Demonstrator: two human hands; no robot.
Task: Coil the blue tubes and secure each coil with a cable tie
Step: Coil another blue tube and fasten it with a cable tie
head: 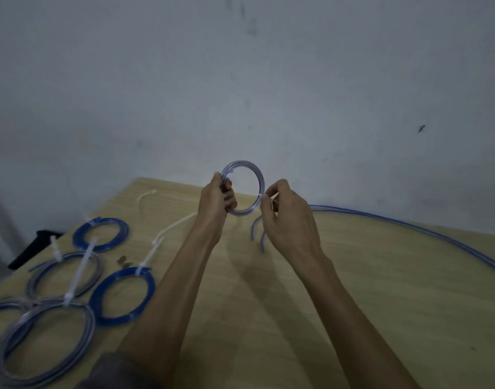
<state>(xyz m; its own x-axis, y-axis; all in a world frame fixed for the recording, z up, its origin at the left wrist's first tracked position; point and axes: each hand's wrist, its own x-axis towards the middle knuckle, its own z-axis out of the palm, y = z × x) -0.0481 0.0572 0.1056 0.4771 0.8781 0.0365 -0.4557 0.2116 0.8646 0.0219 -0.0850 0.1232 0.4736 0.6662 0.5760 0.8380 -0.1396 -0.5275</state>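
Your left hand (217, 196) grips the coil (245, 188) upright above the counter (353, 290) so the loops can't spring open; your right hand (285, 214) pinches the tie (264, 197) at the coil's right edge, likely to cinch it

Blue tube coil (247, 175) upright above table, white tie (264, 195) on right side.
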